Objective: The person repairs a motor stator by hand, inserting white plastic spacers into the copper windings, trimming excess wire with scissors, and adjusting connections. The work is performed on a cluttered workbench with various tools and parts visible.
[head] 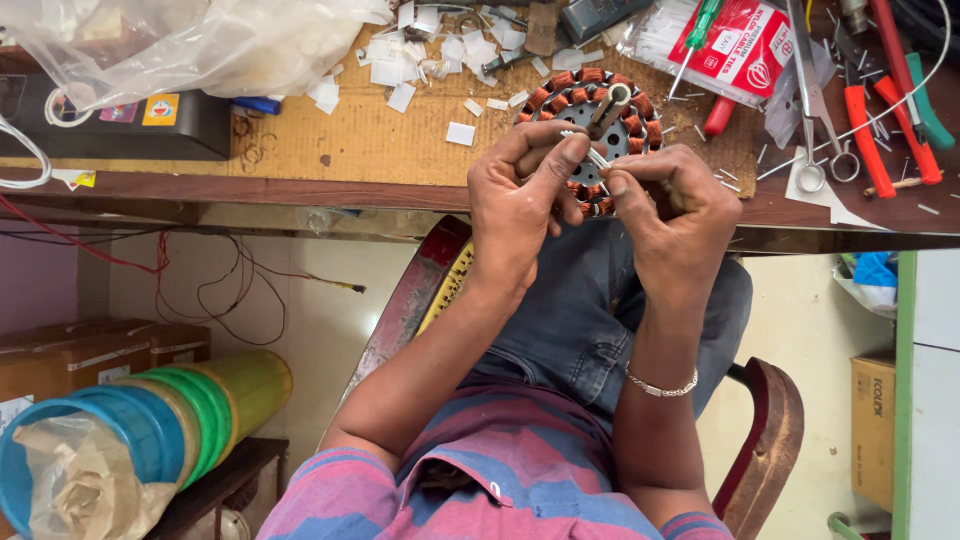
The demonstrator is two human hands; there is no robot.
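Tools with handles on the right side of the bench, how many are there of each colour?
Red-handled screwdriver: 1
Green-handled screwdriver: 1
Steel scissors: 1
Orange-handled pliers: 1
Green-handled cutter: 1
Total: 5
Both hands, left hand and right hand, pinch a thin white strip at the round copper-wound stator.

the stator [585, 100] lies on the bench [380, 150]. left of the stator lie paper scraps [400, 70]; right of it, scissors [815, 110] and pliers [880, 110]; before it, both hands.
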